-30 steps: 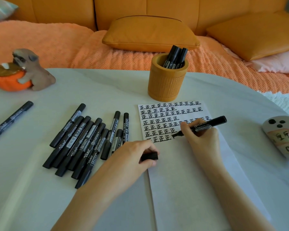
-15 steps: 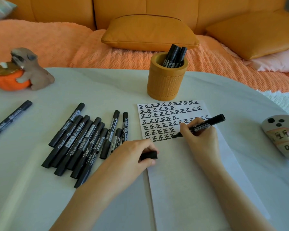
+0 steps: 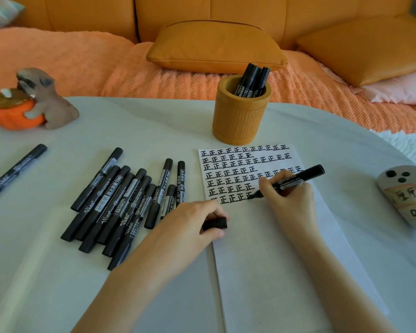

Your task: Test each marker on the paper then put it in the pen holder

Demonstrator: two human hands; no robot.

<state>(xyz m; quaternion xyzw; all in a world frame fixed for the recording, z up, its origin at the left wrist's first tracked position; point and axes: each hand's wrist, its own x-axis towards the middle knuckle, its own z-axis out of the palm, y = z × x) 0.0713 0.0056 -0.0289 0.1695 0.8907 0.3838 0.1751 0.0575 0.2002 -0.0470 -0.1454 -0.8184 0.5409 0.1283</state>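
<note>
My right hand [image 3: 289, 200] grips an uncapped black marker [image 3: 298, 179], its tip touching the white paper [image 3: 274, 260] at the end of the lowest row of black characters. My left hand [image 3: 190, 227] rests on the paper's left edge and pinches the marker's black cap [image 3: 215, 223]. Several capped black markers [image 3: 115, 203] lie in a loose pile left of the paper. The orange pen holder [image 3: 240, 116] stands behind the paper with three black markers [image 3: 251, 79] leaning in it.
A dog figurine with an orange bowl [image 3: 27, 104] sits at the far left, a stray marker [image 3: 15, 171] lies near it, and a ghost-shaped toy [image 3: 404, 193] is at the right edge. Behind the white table [image 3: 142, 126] is an orange sofa with cushions [image 3: 214, 46].
The marker tip has shifted very slightly along the lowest row of characters. My left hand stays in place with the cap.
</note>
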